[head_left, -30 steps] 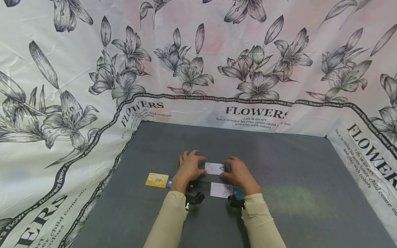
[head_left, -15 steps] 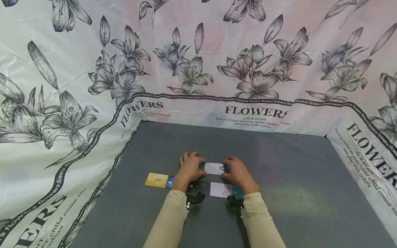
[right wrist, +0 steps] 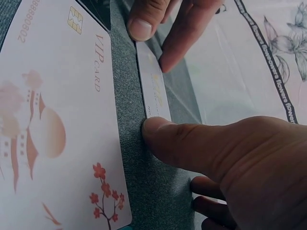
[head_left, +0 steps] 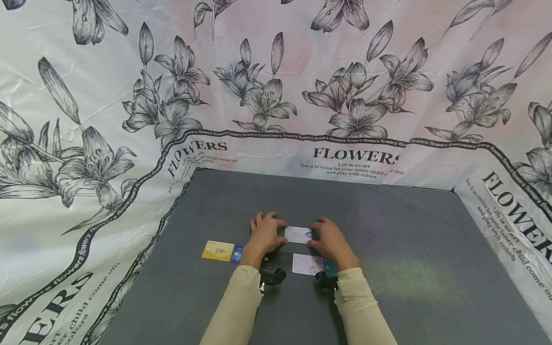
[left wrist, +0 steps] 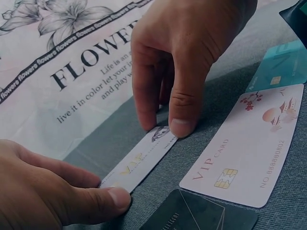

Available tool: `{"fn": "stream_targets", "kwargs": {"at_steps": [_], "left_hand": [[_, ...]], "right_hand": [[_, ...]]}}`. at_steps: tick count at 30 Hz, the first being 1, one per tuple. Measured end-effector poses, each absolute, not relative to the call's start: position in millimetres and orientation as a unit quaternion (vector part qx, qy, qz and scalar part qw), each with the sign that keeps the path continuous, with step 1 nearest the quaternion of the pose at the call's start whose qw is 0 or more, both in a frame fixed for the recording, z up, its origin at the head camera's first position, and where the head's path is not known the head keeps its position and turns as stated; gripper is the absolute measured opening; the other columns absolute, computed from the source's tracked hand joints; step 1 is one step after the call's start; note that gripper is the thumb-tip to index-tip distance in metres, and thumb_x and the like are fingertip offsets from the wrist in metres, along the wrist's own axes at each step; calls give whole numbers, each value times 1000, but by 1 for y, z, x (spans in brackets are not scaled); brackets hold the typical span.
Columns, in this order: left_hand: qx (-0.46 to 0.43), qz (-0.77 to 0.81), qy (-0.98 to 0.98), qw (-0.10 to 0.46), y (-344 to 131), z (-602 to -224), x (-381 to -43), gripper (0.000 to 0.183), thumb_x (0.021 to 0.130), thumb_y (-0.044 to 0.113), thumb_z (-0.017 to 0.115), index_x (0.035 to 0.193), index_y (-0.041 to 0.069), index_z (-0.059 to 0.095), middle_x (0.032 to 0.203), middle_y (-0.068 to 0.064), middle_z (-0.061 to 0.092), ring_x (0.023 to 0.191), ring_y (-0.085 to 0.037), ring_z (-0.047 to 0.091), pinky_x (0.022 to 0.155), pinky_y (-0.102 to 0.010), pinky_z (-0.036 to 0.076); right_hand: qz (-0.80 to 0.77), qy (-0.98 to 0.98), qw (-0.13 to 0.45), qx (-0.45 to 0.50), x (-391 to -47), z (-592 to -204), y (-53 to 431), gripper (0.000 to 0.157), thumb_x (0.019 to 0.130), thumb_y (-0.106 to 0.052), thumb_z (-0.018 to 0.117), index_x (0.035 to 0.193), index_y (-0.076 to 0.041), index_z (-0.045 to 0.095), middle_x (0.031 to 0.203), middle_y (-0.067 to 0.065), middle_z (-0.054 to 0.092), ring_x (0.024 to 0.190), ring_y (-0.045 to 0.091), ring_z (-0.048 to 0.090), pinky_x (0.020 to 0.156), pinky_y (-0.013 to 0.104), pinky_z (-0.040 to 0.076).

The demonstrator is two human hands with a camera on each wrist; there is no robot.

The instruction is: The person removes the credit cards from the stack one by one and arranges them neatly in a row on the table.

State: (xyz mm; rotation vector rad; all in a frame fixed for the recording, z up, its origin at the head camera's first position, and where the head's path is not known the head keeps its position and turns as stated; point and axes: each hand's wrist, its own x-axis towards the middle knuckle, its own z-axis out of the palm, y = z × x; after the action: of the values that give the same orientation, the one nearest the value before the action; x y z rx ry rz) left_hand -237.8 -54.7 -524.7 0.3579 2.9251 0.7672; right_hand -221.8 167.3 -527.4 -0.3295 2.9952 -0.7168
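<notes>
A white card printed "VIP" (head_left: 297, 234) lies at the middle of the dark table, its face up. At its left end, my left hand (head_left: 265, 235) holds the two long edges between thumb and forefinger. My right hand (head_left: 334, 239) pinches the opposite end the same way, covering that corner's print in part. In the left wrist view the thumb (left wrist: 120, 197) presses the near edge. Just nearer than this card is a pale pink VIP card (head_left: 307, 264) with a chip, and a teal card (head_left: 330, 267) adjoins it, partly hidden by the right wrist.
To the left lies a yellow card (head_left: 218, 251), with a blue card (head_left: 236, 254) beside it. A black card (head_left: 268, 261) is mostly covered by the left wrist. Floral cloth (head_left: 267, 158) hangs behind the grey tabletop (head_left: 414, 230) and at both sides.
Both hands keep their grip on the white card's ends. Only very slight shifts of the hands and of the head view show; the cards stay where they were.
</notes>
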Motion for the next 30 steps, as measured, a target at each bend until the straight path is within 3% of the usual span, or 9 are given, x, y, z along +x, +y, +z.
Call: {"fn": "stream_targets", "kwargs": {"at_steps": [16,30], "left_hand": [[130,243,960,40,-54,-525,-235,45,95,30,89,138,22,78,169,-15,48,162,-53,26,129,-78,17],[149,251,956,25,-52,-514,-231,44,97,28,86,139,19,78,169,-18,48,163,-54,24,129,-79,17]], "right_hand": [[-230,966,16,-118,-219,-528,167,44,96,-13,84,135,5,71,155,35,55,143,52,56,117,67,46],[-238,962,23,-129,-215,-517,174,43,100,-11,80,138,4,70,155,33,56,144,50,56,118,64,47]]}}
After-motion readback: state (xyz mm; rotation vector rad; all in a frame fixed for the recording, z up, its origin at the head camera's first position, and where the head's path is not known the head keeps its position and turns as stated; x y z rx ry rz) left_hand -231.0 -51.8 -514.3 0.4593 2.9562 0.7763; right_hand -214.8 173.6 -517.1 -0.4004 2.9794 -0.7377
